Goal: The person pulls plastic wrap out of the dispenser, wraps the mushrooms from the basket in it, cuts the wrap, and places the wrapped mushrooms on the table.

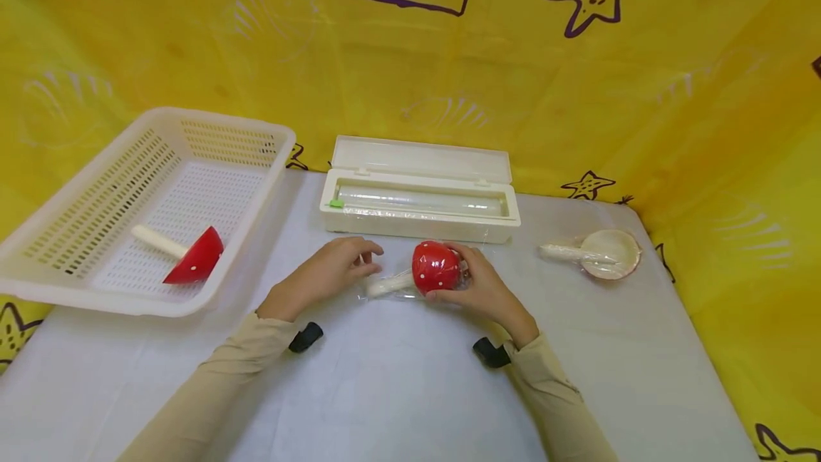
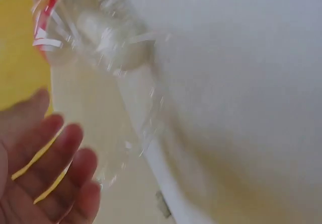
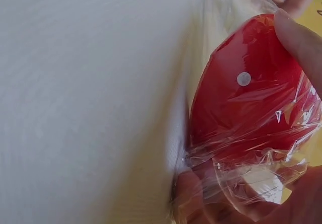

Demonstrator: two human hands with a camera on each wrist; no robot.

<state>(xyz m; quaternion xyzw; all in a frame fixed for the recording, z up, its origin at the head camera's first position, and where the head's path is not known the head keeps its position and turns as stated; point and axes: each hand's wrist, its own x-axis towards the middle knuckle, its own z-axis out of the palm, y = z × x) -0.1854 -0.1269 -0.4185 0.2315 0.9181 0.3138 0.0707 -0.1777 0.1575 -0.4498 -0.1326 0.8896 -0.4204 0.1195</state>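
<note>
A mushroom-like ladle point(image 1: 436, 267), red with white dots and a cream handle, is wrapped in clear cling film in the middle of the table. My right hand point(image 1: 477, 287) grips its red bowl, thumb and fingers on either side, seen closely in the right wrist view with film point(image 3: 261, 183) bunched under the bowl. Beside the handle end, my left hand point(image 1: 333, 269) holds nothing. Its fingers point(image 2: 68, 138) are spread and slightly bent, apart from the film in the left wrist view.
Behind the ladle stands a white cling film dispenser point(image 1: 417, 221), lid raised, with a green slider point(image 1: 336, 203). A white plastic basket point(image 1: 256, 234) at left holds another red ladle point(image 1: 204, 257). On the right lies a film-wrapped ladle point(image 1: 609, 252), hollow side up. Yellow cloth point(image 1: 410, 55) hangs behind.
</note>
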